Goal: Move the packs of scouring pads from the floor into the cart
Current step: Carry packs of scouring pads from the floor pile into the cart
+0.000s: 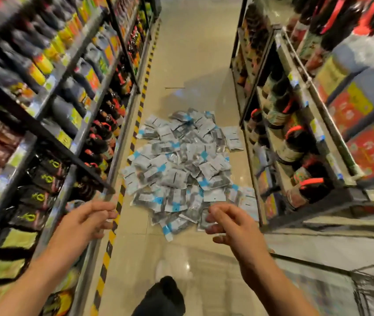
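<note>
A big heap of scouring pad packs (182,165), grey and white with blue labels, lies on the beige floor in the middle of the aisle. My left hand (85,221) is held out in the air at the near left of the heap, fingers loosely curled and holding nothing. My right hand (231,225) hovers over the near right edge of the heap, fingers bent and loose, also holding nothing. Part of the wire cart (345,279) shows at the lower right, blurred.
Shelves of bottles and pouches (51,124) line the left side, with a yellow-black striped strip (122,199) along their base. Shelves of dark bottles and red boxes (300,137) line the right. A dark shoe (163,297) shows at the bottom. The aisle floor (192,53) runs on beyond the heap.
</note>
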Action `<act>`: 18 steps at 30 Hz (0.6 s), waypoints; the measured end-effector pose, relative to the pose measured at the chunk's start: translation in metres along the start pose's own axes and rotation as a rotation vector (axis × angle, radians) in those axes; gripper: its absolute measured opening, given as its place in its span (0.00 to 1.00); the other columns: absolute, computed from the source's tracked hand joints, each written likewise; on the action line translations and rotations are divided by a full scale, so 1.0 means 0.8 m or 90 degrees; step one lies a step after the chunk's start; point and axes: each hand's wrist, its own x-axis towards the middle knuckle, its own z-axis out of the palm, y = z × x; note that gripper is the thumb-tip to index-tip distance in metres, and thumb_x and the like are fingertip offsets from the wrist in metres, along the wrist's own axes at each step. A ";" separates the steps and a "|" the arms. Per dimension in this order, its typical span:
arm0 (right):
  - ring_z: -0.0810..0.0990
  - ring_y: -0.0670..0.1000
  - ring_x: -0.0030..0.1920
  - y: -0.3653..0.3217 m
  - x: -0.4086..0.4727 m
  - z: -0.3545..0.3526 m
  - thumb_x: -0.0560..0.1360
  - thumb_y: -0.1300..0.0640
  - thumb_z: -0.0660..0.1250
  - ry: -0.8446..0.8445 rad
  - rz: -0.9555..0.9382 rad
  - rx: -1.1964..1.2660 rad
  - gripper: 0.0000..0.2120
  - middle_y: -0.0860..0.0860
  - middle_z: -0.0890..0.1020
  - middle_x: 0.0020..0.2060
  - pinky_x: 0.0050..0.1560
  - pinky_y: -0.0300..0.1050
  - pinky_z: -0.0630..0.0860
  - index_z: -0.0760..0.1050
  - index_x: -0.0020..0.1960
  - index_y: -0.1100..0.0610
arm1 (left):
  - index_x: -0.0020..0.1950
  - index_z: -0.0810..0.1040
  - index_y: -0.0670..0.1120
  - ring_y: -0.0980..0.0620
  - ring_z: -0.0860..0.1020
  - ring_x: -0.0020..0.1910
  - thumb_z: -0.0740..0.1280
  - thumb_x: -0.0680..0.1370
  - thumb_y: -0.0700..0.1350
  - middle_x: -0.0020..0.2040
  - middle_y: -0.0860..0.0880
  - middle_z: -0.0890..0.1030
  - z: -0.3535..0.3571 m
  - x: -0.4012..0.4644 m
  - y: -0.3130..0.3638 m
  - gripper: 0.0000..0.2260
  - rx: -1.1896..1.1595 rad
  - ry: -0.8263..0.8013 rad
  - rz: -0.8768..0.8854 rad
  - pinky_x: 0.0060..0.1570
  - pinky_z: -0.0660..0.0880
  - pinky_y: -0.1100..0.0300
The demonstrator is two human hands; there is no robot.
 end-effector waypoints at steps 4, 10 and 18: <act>0.85 0.50 0.40 0.004 0.050 0.069 0.81 0.55 0.71 0.006 0.034 0.002 0.05 0.52 0.88 0.42 0.43 0.46 0.76 0.83 0.46 0.52 | 0.56 0.84 0.46 0.45 0.84 0.48 0.64 0.85 0.39 0.51 0.45 0.88 -0.038 0.091 -0.008 0.09 0.047 -0.039 -0.021 0.47 0.78 0.49; 0.84 0.48 0.40 0.018 0.126 0.121 0.81 0.53 0.70 -0.011 0.096 -0.005 0.06 0.50 0.88 0.43 0.44 0.44 0.78 0.83 0.48 0.53 | 0.56 0.84 0.47 0.51 0.83 0.45 0.64 0.85 0.41 0.51 0.46 0.87 -0.014 0.241 0.019 0.08 0.088 -0.108 -0.038 0.47 0.76 0.53; 0.84 0.49 0.39 0.120 0.292 0.119 0.81 0.55 0.71 0.021 0.231 -0.029 0.05 0.49 0.87 0.42 0.43 0.46 0.76 0.82 0.47 0.53 | 0.55 0.83 0.50 0.51 0.84 0.46 0.67 0.82 0.39 0.51 0.48 0.87 0.085 0.358 -0.073 0.08 0.122 -0.150 -0.131 0.44 0.75 0.57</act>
